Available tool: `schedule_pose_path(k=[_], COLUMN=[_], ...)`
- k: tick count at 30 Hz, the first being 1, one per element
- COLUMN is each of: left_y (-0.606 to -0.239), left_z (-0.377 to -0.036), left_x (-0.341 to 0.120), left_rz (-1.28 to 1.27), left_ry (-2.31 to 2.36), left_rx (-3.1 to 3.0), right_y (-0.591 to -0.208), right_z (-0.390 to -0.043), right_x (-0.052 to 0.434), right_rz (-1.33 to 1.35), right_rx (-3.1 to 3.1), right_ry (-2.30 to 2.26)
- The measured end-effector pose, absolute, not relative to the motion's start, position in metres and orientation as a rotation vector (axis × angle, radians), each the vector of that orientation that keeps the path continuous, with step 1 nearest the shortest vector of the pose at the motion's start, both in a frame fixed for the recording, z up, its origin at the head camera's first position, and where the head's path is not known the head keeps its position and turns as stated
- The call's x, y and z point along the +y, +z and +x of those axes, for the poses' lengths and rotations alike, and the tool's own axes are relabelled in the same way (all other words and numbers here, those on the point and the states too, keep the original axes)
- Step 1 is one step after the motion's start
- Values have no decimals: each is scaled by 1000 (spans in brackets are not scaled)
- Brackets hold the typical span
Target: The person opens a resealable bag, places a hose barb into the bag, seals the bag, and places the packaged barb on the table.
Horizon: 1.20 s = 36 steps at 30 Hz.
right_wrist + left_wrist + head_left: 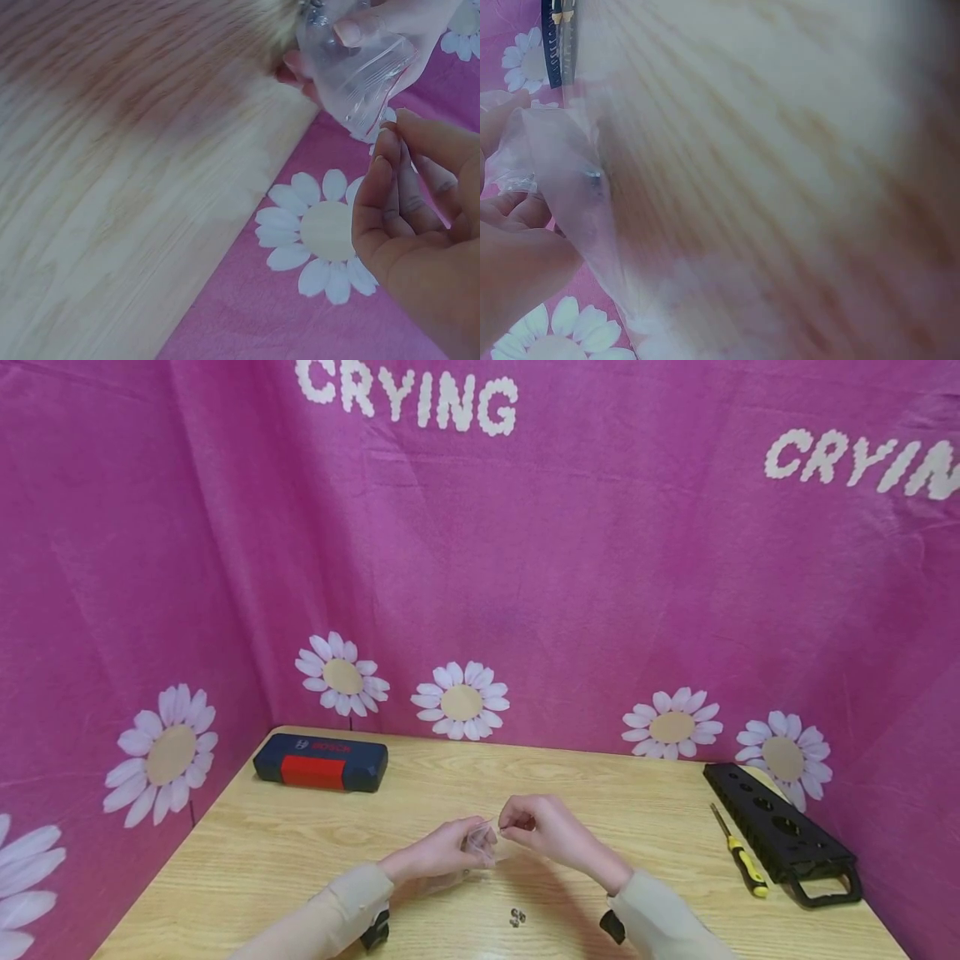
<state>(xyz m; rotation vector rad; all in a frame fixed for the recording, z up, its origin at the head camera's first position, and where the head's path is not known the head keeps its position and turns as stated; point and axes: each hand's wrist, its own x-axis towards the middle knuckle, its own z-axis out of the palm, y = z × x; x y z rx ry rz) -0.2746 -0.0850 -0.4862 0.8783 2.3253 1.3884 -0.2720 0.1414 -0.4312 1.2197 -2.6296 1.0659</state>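
Observation:
A clear zip bag (481,842) with a red line along its zip edge is held between my two hands above the table. My left hand (442,848) grips the bag's body, its thumb lying over the plastic. With thumb and forefinger, my right hand (420,202) pinches the corner at the zip end. Small dark bits show inside the bag (330,45) in the right wrist view, too blurred to name. Several small metal pieces (517,917) lie on the table below the hands.
A dark blue Bosch case (321,762) with a red band sits at the back left. A yellow and black screwdriver (742,857) lies at the right, beside a black holed rack (780,827) with a handle. Pink cloth (510,568) hangs around the wooden table (615,781).

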Motion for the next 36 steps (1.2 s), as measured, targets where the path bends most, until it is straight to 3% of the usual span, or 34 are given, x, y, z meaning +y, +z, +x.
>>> schedule_pose_path(k=[11,36], left_y=[-487,-490], left_z=[-275,-277], left_x=[-86,-86], left_rz=[858,893], left_ry=[1386,1356], left_rx=[2316,2399], right_y=[-429,-458], right_z=[-274,-237], right_x=[127,178], right_rz=[1235,1190], right_rx=[-2624,-2684], right_ry=[1097,1102])
